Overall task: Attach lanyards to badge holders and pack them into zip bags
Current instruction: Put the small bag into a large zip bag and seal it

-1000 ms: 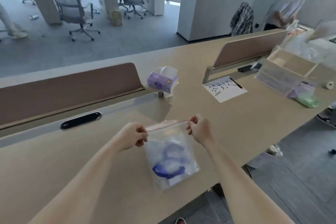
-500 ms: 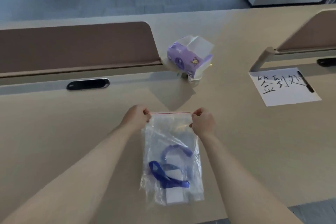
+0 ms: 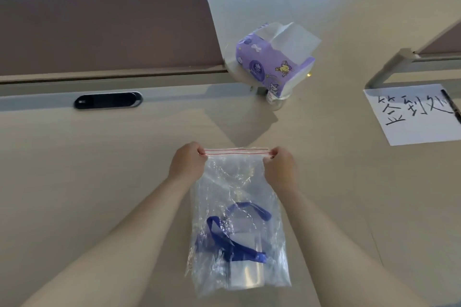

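Note:
A clear zip bag (image 3: 234, 182) with a red seal line along its top lies on the beige table (image 3: 99, 182) in front of me. Inside it, near the bottom, are a blue lanyard (image 3: 232, 244) and a clear badge holder (image 3: 247, 276). My left hand (image 3: 187, 162) pinches the bag's top left corner. My right hand (image 3: 278, 167) pinches the top right corner. The seal strip is stretched straight between the two hands.
A purple tissue pack (image 3: 274, 57) sits beyond the bag, beside the brown desk divider (image 3: 104, 32). A black cable slot (image 3: 108, 101) lies at the left. A white sheet with handwritten characters (image 3: 416, 114) lies at the right, below a second divider (image 3: 399, 62).
The view has tilted down from the room to the table. The bag now lies flat, its top pulled taut between both hands, which hold the same corners as before.

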A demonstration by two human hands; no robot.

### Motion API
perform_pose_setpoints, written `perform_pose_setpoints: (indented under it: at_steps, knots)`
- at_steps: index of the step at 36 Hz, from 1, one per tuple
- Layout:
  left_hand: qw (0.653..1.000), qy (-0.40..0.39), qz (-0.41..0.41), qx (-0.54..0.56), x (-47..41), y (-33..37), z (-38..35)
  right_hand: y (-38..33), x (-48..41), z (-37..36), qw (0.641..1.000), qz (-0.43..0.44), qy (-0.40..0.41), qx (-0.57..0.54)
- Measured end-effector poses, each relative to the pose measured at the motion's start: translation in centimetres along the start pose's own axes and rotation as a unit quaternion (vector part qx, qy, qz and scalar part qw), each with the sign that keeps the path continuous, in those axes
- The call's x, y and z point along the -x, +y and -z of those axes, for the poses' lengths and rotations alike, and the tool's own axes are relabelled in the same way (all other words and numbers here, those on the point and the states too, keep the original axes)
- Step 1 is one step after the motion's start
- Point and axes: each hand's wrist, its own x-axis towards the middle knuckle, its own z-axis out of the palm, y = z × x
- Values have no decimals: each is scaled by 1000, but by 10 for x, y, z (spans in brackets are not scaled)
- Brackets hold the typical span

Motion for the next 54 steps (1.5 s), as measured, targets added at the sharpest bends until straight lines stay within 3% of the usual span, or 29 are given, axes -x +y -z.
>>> perform_pose_setpoints:
  at_steps: [7,11,18,21,30,40,54]
  knots:
    - [1000,24,7,-8,-2,-3,-4,6,-3,-10,999,19,0,47]
    - [999,37,28,-13,1,-8,-8,10,-3,-12,998,-12,12,65]
    - [989,26,140,-25,8,-12,-6,5,4,-10,987,-54,-2,149]
    - [990,-7,140,-17,11,-12,-7,0,5,-9,986,-71,-12,147]
    - [994,-8,105,-39,-1,-9,-13,-5,4,-5,976,-64,-17,207]
    - [993,14,117,9,-6,-6,-19,-5,2,0,985,-71,-36,156]
    - [984,-5,147,101,-5,3,-16,11,4,1,995,-70,1,77]
